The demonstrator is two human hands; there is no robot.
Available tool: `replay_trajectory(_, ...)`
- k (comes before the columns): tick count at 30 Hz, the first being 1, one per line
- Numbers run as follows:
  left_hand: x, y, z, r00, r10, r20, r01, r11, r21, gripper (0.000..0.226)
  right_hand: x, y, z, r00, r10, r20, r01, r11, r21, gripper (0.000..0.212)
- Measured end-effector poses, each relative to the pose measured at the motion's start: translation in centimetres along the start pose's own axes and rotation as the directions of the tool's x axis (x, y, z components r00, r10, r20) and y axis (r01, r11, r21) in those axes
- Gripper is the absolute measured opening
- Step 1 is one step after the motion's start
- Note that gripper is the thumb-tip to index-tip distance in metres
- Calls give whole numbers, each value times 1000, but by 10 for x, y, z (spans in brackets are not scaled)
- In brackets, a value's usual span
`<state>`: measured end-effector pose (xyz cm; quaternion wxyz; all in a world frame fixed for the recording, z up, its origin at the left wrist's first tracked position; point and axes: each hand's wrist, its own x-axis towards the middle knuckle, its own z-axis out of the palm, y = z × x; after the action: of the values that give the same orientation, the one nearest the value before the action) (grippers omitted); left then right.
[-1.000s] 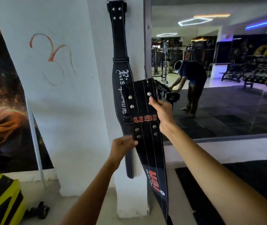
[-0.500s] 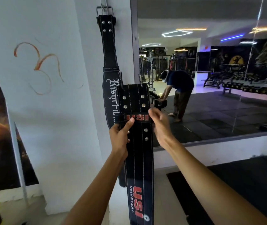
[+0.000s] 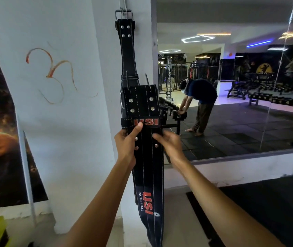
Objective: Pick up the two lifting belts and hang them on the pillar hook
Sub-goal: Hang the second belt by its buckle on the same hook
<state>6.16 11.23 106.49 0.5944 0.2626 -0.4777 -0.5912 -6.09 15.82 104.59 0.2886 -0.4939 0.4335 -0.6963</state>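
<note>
Belt one (image 3: 126, 50) hangs by its buckle at 12 o'clock on pillar (image 3: 106, 68). USI belt (image 3: 147, 154) overlaps it; left hand (image 3: 127, 145) grips its edge, right hand (image 3: 168, 143) loosely curled, fingertips touching.

White pillar (image 3: 104, 86) with hook (image 3: 123, 10) at its top; 1 black belt (image 3: 127, 50) hangs from the hook by its buckle, flat against the pillar. Pillar base meets the floor (image 3: 174, 220).
</note>
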Motion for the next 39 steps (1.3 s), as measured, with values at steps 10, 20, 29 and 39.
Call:
replay_trajectory(10, 15, 17, -15, 1000, 5, 19, -5, 1000, -29, 35, -25, 12, 7, 993, 71, 94, -68, 997, -30, 32)
replay_trajectory(20, 3, -55, -68, 891, -199, 408, 5, 904, 428, 26, 31, 0, 16, 944, 211, -253, -108, 924, 367, 9)
replay_trajectory(29, 9, -51, -57, 935, -151, 321, 25, 931, 364, 13, 35, -1, 16, 948, 205, -243, -99, 916, 390, 8)
replay_trajectory(39, 5, -40, -56, 933, -85, 348, -40, 941, 337, 34, 28, 10, 19, 965, 198, -169, -126, 923, 364, 7)
